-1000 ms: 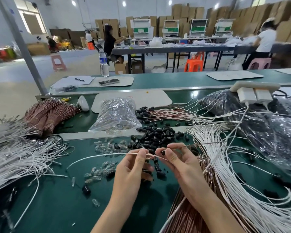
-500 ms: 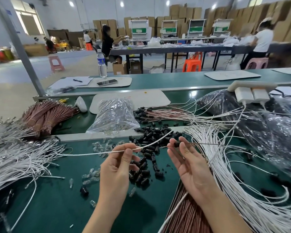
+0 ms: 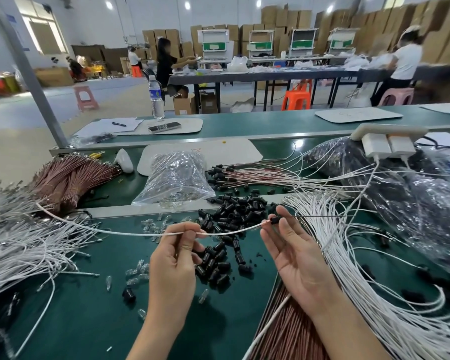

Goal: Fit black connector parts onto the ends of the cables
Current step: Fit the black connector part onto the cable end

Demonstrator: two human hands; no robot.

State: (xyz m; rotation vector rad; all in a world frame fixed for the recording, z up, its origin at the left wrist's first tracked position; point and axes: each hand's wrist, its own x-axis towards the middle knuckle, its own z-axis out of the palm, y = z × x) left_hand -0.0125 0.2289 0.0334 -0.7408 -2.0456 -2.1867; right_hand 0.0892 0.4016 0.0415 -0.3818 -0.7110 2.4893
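- Head view: the left hand (image 3: 174,258) is seen from the back. Its thumb and forefinger pinch a white cable (image 3: 130,231) held above the green worktop (image 3: 83,320), and its other fingers are curled under, out of sight.
- The cable runs left from the pinch in a shallow arc. Its far end is lost among a heap of white cables (image 3: 16,245) that the left edge of the picture cuts off.
- The cable's right end shows a short pinkish tip entering a black connector (image 3: 274,220). How far it is seated cannot be made out.
- The right hand (image 3: 294,245) is palm up with its fingers loosely spread. The connector sits against the forefinger, just above the thumb tip, but I cannot tell whether the two actually pinch it.
- A thin dark wire (image 3: 320,216) leads right from the connector and disappears among a fan of white cables (image 3: 348,255).
- A pile of loose black connectors (image 3: 234,206) lies on the worktop behind and between the hands, partly hidden by the left hand's fingers.
- Copper-coloured cables (image 3: 283,333) lie under the right forearm, mostly covered and cut by the bottom edge.
- Small clear parts (image 3: 138,271) are scattered left of the left hand, too small to identify.
- A clear bag (image 3: 174,178) stands behind the pile, its contents a glare.
- At far right, dark plastic wrapping (image 3: 413,203) hides whatever it holds.
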